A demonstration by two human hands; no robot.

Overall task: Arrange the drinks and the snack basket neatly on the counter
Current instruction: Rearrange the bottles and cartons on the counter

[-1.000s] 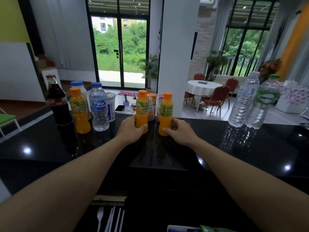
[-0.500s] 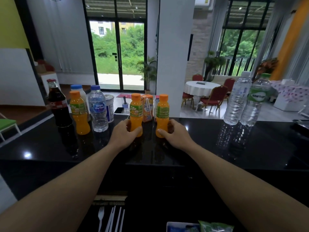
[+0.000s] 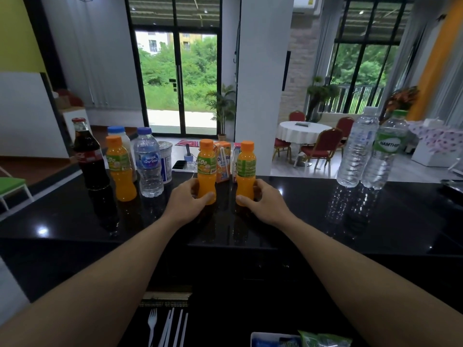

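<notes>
Two orange juice bottles stand upright mid-counter. My left hand grips the lower part of the left one; my right hand grips the lower part of the right one. Behind them stand an orange milk carton with a straw and a second carton, mostly hidden. At the left stand a cola bottle, a third orange juice bottle, a white milk bottle and a blue-capped water bottle. Two large water bottles stand at the right. The snack basket shows at the bottom edge.
The black glossy counter runs across the view, its far edge behind the drinks. A white tub sits behind the blue-capped bottle. White plastic cutlery lies on a lower surface near me. A white pillar rises beyond the counter.
Both hands stay on the two orange bottles, which have drawn slightly nearer to me. The camera has tilted a little, so the scene sits lower in view.
</notes>
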